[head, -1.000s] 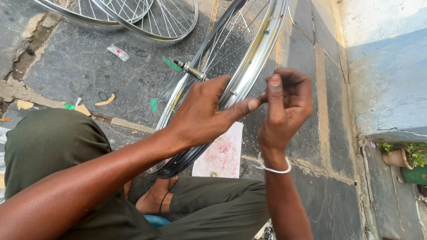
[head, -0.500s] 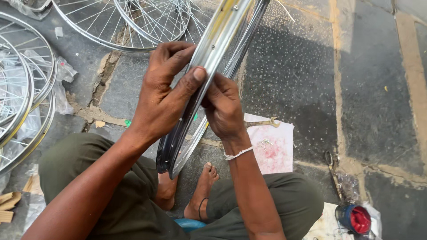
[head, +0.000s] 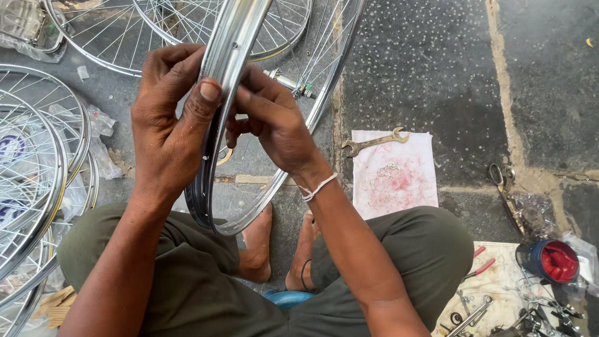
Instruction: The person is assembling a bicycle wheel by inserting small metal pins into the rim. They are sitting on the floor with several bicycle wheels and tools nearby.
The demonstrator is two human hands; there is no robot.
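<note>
A shiny chrome bicycle wheel rim [head: 232, 47] with thin spokes stands upright between my knees. My left hand [head: 168, 118] wraps around the rim from the left, thumb pressed on its inner channel. My right hand [head: 274, 122] pinches at the rim's inner side just right of that thumb; whatever small part sits under its fingers is hidden. The wheel's hub and axle [head: 290, 83] show behind my right hand. A white band circles my right wrist.
Several spoked wheels [head: 37, 162] lie stacked at the left and top. A spanner [head: 374, 142] rests on a stained white cloth [head: 393, 178]. Scissors [head: 502, 187], a red-filled tub [head: 552, 261] and hand tools [head: 493, 293] lie at the right. My bare feet [head: 281, 249] rest below.
The view has swung left and closer. My hands have shifted along the rim, which now stands more upright, with the hub in sight behind my right hand.
</note>
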